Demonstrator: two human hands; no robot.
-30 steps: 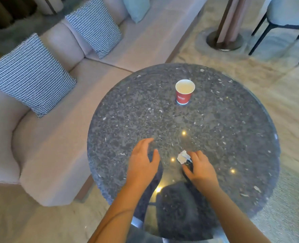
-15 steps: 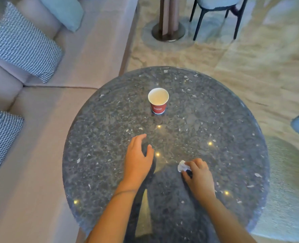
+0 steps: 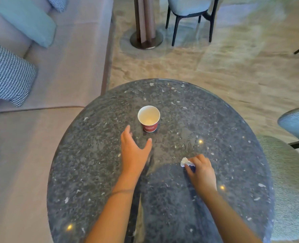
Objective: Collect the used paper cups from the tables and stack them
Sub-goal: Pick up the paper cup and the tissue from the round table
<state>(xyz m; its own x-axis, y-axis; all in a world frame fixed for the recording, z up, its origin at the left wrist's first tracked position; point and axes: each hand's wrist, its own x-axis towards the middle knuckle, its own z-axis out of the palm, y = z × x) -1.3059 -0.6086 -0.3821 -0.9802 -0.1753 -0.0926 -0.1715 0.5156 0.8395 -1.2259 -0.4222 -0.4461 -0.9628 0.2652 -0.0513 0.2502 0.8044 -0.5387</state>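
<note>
To the far left of the left hand there is a beige sofa (image 3: 61, 81) with a houndstooth cushion (image 3: 7, 74). The left hand (image 3: 134, 151) is over the round speckled stone table (image 3: 92, 172), with its thumb and fingers spread wide and holding nothing. Just beyond its fingertips the red paper cup (image 3: 149, 119) stands upright, near the hand but not touching it. Further right, the right hand (image 3: 202, 172) is low on the table and pinches a small crumpled white paper (image 3: 184, 162) with curled fingers. To the right of this hand is a grey upholstered seat (image 3: 288, 190).
</note>
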